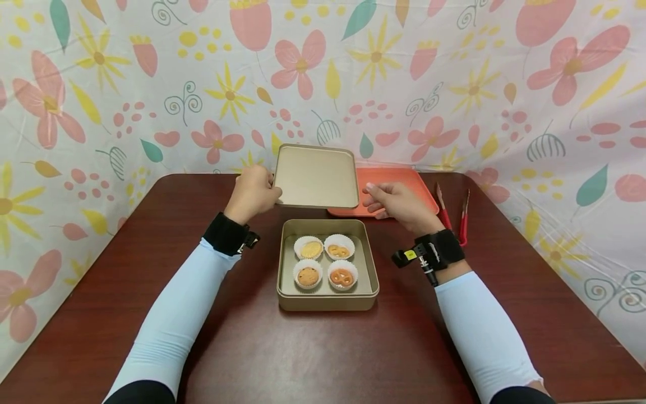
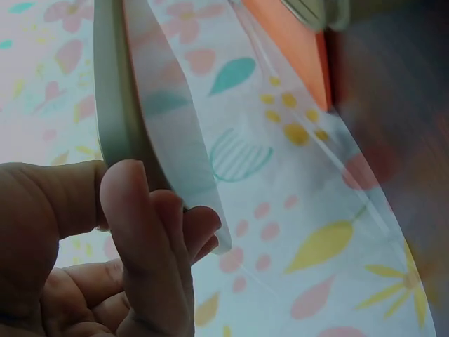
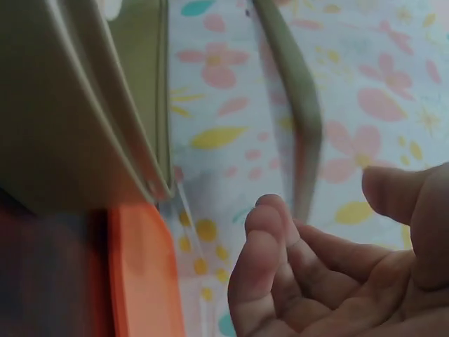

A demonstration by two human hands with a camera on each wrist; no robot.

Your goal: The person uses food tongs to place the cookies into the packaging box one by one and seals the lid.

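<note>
My left hand [image 1: 254, 193] pinches the left edge of a gold tin lid [image 1: 317, 175], raised behind the tin with its inner side facing me. In the left wrist view, thumb and fingers close on the rim of that lid [image 2: 116, 91]. Just right of the lid is my right hand [image 1: 401, 205], fingers loosely bent and thumb apart, holding nothing; the right wrist view shows a gap between thumb and fingertips [image 3: 263, 239]. Below stands the uncovered square gold tin [image 1: 328, 303]. Inside it sit white paper cups with a round cookie [image 1: 308, 276], pretzels [image 1: 341, 277] and other biscuits.
An orange tray [image 1: 411, 179] lies at the table's back, partly covered by the lid and right hand. Two red-handled tools [image 1: 464, 224] lie right of it, one partly behind the right wrist. A flower-patterned cloth [image 1: 323, 73] hangs behind the brown table [image 1: 252, 348].
</note>
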